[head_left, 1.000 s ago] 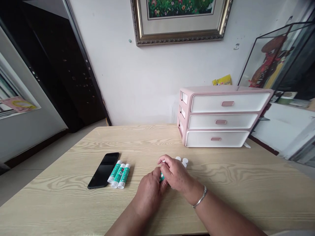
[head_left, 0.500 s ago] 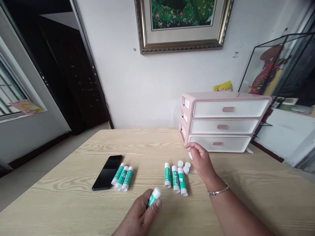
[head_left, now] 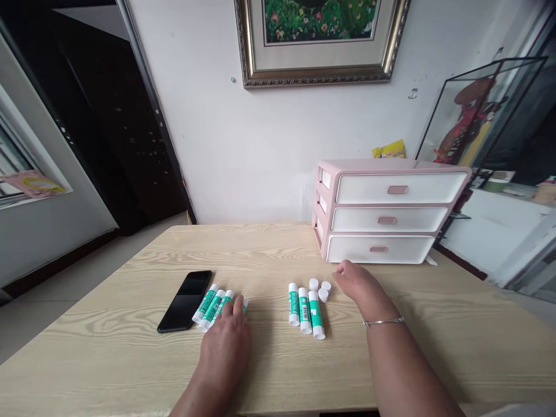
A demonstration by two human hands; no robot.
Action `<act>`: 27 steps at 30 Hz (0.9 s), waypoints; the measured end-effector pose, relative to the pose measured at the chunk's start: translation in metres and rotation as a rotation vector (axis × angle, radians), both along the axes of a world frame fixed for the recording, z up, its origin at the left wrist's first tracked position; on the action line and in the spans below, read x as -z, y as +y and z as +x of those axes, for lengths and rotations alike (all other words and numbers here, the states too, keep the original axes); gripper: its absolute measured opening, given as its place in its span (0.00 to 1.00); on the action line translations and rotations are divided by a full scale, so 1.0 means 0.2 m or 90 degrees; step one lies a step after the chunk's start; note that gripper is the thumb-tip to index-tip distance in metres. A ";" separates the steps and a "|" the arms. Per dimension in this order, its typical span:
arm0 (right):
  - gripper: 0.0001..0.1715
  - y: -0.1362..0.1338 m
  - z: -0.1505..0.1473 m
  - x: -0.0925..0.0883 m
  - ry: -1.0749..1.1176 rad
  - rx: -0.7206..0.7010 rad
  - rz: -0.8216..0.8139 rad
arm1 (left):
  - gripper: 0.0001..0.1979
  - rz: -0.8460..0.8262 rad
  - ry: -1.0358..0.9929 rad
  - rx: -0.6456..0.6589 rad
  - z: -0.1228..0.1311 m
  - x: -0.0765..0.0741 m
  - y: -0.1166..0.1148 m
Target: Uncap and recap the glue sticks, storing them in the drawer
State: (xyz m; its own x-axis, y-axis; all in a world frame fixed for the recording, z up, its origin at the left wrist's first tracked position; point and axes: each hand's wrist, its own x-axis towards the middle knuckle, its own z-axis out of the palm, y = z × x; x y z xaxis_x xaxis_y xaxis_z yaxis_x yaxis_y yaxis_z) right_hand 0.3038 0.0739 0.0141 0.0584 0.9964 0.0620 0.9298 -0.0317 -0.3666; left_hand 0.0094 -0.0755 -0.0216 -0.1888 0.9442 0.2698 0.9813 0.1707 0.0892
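My left hand (head_left: 226, 347) is at the left group of green-and-white glue sticks (head_left: 211, 310), palm down. Its fingers curl over one more glue stick (head_left: 245, 305), of which only the upper end shows beside the index finger. My right hand (head_left: 354, 281) is closed, just in front of the drawer unit and right of three loose white caps (head_left: 324, 295). The white cap seen in its fingers a moment ago is now hidden by the hand. Left of those caps, three glue sticks (head_left: 304, 311) lie side by side.
A black phone (head_left: 185, 301) lies left of the left group. At the back right of the wooden table (head_left: 269, 370) stands a pink-and-white drawer unit (head_left: 386, 249), with a yellow packet (head_left: 391, 149) on or behind its top.
My left hand has carried its glue stick left and set it down by the left group. The right hand stays closed near the caps. The view has shifted slightly.
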 end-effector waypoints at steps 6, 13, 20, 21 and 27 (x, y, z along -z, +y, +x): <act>0.18 -0.01 -0.03 0.06 0.005 -0.055 -0.040 | 0.19 0.031 0.068 0.025 -0.03 -0.01 0.01; 0.19 0.00 -0.05 0.08 0.030 -0.125 -0.045 | 0.16 0.054 0.118 0.027 -0.06 0.00 0.03; 0.22 -0.02 -0.09 0.02 0.042 -0.080 0.017 | 0.12 0.099 0.082 0.050 -0.06 -0.01 0.06; 0.22 -0.03 -0.10 0.01 0.046 -0.075 0.030 | 0.12 0.106 0.057 0.067 -0.04 -0.01 0.07; 0.17 -0.10 -0.18 -0.06 0.079 -0.084 0.095 | 0.15 0.043 -0.105 0.155 0.19 0.00 0.16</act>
State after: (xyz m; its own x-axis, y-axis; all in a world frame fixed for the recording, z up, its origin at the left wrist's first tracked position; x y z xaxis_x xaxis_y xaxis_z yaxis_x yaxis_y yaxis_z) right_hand 0.2678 0.0536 0.0259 -0.0548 0.9763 0.2095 0.8698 0.1497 -0.4701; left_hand 0.0480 -0.0436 -0.0218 -0.0057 0.9483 0.3174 0.9638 -0.0794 0.2544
